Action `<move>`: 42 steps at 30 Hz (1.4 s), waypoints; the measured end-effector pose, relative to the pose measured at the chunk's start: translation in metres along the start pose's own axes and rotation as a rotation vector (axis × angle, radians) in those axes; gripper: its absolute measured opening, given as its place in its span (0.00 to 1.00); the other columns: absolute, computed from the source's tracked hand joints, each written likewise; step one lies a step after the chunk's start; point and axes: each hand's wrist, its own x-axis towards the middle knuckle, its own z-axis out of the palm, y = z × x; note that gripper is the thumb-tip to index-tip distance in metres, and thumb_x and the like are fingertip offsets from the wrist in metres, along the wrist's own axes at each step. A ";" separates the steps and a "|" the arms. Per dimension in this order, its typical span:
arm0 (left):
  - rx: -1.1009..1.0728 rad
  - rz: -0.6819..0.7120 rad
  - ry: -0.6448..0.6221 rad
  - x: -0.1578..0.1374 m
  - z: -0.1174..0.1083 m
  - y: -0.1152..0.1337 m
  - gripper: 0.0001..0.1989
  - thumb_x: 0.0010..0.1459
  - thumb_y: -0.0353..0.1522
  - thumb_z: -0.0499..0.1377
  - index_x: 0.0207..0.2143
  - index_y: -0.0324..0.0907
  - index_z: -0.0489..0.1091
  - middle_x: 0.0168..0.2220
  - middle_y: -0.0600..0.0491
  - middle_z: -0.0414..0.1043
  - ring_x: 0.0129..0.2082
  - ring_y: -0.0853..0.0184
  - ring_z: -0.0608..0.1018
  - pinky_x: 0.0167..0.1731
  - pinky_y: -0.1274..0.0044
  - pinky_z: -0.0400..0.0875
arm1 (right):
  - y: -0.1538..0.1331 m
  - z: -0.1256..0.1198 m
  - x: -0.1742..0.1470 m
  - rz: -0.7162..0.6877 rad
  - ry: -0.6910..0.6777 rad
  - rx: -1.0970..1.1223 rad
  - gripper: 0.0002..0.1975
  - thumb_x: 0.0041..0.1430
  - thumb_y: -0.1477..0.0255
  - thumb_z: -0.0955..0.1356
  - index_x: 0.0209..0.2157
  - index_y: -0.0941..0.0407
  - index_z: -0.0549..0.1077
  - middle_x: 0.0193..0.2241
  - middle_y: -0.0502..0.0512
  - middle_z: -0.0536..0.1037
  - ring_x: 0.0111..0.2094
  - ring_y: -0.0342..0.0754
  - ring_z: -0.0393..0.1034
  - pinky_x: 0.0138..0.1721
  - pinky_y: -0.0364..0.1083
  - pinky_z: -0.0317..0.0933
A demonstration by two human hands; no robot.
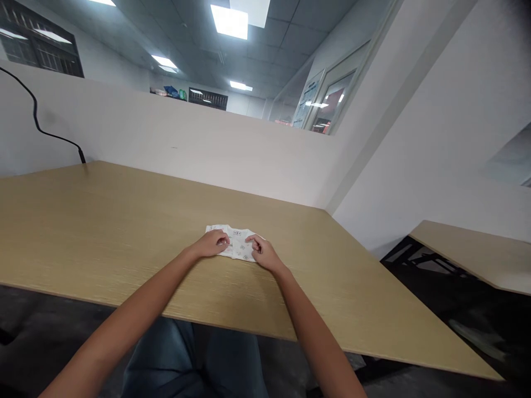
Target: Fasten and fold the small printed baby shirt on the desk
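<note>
A small white garment (238, 249) with a scattered grey print and a dark label near its top edge lies folded into a flat strip on the table. Over its left part rests my left hand (213, 243), the fingers curled in and closed on the cloth. My right hand (263, 251) is at the right part, index finger bent forward over the fabric and the other fingers curled in. Both hands cover the ends of the garment, so the exact grip of the fingertips is partly hidden.
The wooden table (136, 221) reaches to a low white partition (232, 160) at the back. A black cable (37, 119) hangs down at the far left. Another table (473, 251) stands to the right across a gap. My legs (199, 359) are under the front edge.
</note>
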 end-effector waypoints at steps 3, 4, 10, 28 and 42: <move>0.003 0.001 0.001 0.000 0.000 0.000 0.10 0.59 0.33 0.57 0.38 0.41 0.78 0.37 0.50 0.78 0.36 0.64 0.75 0.37 0.76 0.66 | -0.001 0.000 0.000 0.003 -0.001 0.004 0.25 0.41 0.79 0.62 0.44 0.56 0.73 0.25 0.44 0.59 0.27 0.43 0.55 0.32 0.43 0.50; 0.006 0.000 0.002 0.000 0.000 0.000 0.10 0.58 0.33 0.57 0.38 0.41 0.78 0.37 0.50 0.78 0.36 0.64 0.75 0.37 0.76 0.66 | -0.001 0.000 0.000 0.003 -0.001 0.007 0.25 0.41 0.79 0.62 0.44 0.56 0.73 0.25 0.44 0.60 0.27 0.43 0.55 0.32 0.43 0.50; 0.001 -0.003 0.000 0.000 0.000 0.001 0.10 0.58 0.32 0.58 0.38 0.41 0.78 0.36 0.50 0.78 0.36 0.64 0.75 0.37 0.76 0.66 | 0.000 0.000 0.000 -0.010 -0.002 0.009 0.25 0.41 0.79 0.61 0.45 0.55 0.74 0.24 0.44 0.59 0.26 0.44 0.54 0.32 0.43 0.50; 0.009 0.007 0.007 0.000 0.001 -0.003 0.10 0.58 0.32 0.57 0.38 0.41 0.78 0.36 0.50 0.77 0.37 0.64 0.75 0.37 0.77 0.66 | 0.002 0.002 -0.001 -0.009 -0.002 0.029 0.25 0.42 0.78 0.62 0.45 0.56 0.73 0.23 0.43 0.58 0.26 0.43 0.54 0.31 0.43 0.50; 0.014 0.008 0.001 0.001 0.001 -0.002 0.10 0.58 0.33 0.58 0.38 0.40 0.78 0.36 0.50 0.77 0.37 0.64 0.75 0.37 0.77 0.65 | -0.003 0.001 -0.001 0.006 -0.005 0.017 0.25 0.41 0.78 0.63 0.44 0.57 0.74 0.23 0.43 0.58 0.25 0.42 0.53 0.31 0.42 0.50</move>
